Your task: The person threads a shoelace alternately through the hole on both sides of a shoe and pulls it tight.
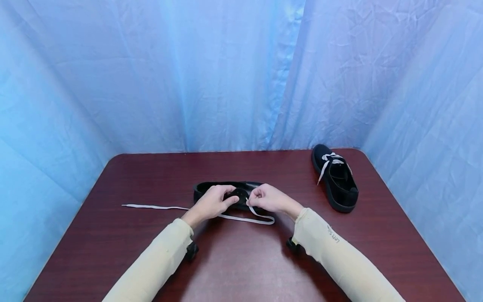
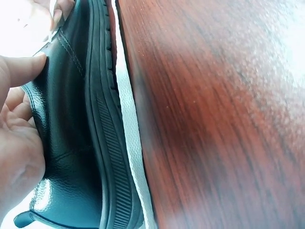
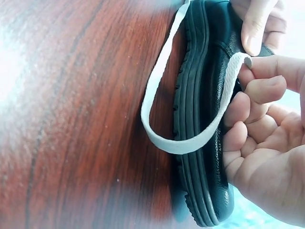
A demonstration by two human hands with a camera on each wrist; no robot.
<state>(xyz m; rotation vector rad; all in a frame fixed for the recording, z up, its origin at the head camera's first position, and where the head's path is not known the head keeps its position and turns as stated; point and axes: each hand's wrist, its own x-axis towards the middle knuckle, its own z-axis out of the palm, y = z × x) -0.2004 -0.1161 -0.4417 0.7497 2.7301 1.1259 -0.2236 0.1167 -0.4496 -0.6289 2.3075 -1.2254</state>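
Note:
A black leather shoe (image 2: 66, 124) lies across the middle of the table, its toe to the right in the head view. My left hand (image 1: 216, 200) grips the upper beside the shoe's opening, thumb on the outer face and fingers behind the edge. At the lacing edge, my right hand (image 1: 268, 198) pinches a white shoelace (image 3: 155, 90) between thumb and index finger. From this pinch the lace loops down over the shoe's side, then runs along the sole to the left. The pinched lace tip is partly hidden by the fingers.
A second black shoe (image 1: 341, 184) with a tied white lace stands at the back right of the dark red wooden table (image 1: 245, 264). The lace's loose end (image 1: 151, 206) stretches leftward on the tabletop. Pale blue curtains (image 1: 226, 75) hang behind and at both sides.

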